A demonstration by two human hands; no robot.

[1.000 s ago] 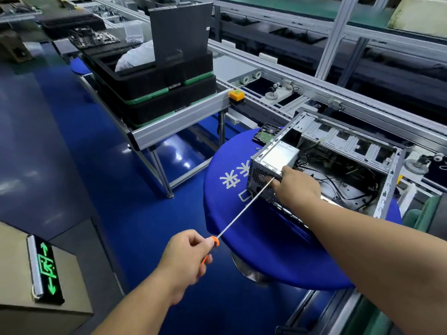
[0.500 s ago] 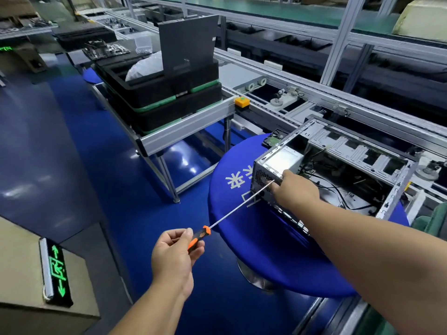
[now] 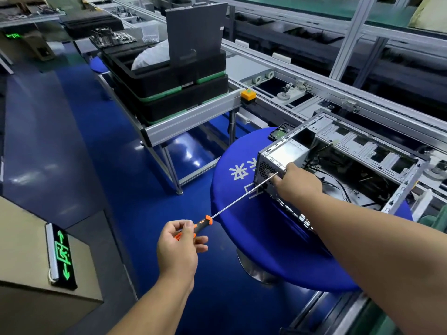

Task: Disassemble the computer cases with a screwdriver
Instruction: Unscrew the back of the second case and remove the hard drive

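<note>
A: On the round blue-covered table (image 3: 266, 238), an open computer case (image 3: 343, 170), lying on its side, long axis running from lower left up toward the conveyor frame (image 3: 314, 85) at right. Differs from half a second back?

B: From the head view, yes. Left hand (image 3: 179, 247) lower and looser than before: then closed around the screwdriver (image 3: 232, 204) handle, now pinching the orange-and-black handle between thumb and fingertips, other fingers spread a little. Shaft angle about the same.

A: Which way pointing?

B: Long thin shaft rising from lower left to upper right, handle end nearest the wearer, tip up at the perforated end face of the case, at the power supply (image 3: 283, 153) corner. Cannot tell whether seated in a screw.

A: And the right hand (image 3: 297, 182)?

B: Reached across to that same corner, much as before. Fingers curled against the case edge beside the tip; pressing or gripping, cannot tell. Tip just beside the knuckles.

A: Elsewhere?

B: Stacked black trays (image 3: 169, 88) on the aluminium rack to the left, a dark panel (image 3: 193, 30) standing upright in the top one. Green-arrow exit sign (image 3: 61, 252) lying on a box at lower left. Glossy blue floor (image 3: 72, 141) beneath.
</note>
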